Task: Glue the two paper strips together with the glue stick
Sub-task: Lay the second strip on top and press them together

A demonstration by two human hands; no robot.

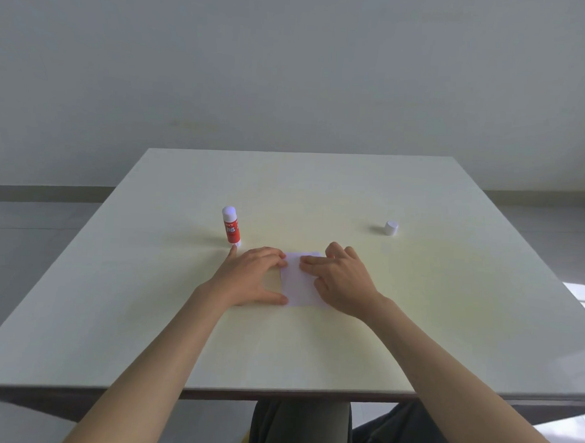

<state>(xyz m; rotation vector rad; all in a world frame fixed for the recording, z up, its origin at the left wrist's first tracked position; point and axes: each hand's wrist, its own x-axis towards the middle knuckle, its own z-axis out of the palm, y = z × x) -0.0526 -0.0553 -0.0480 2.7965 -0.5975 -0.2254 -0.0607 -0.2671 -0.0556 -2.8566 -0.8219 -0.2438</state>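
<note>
White paper (299, 283) lies flat on the pale table (313, 348) near the middle; I cannot tell the two strips apart, they look like one sheet. My left hand (252, 276) rests on the table with fingertips and thumb on the paper's left edge. My right hand (342, 282) lies on the paper's right side, its fingers pressing flat on top. A red glue stick (231, 226) stands upright just behind my left hand, uncapped, its white glue tip showing. Its white cap (391, 228) sits far to the right.
The table ends at a dark front edge (295, 395) close to my lap. A plain grey wall (289, 72) stands beyond the far edge.
</note>
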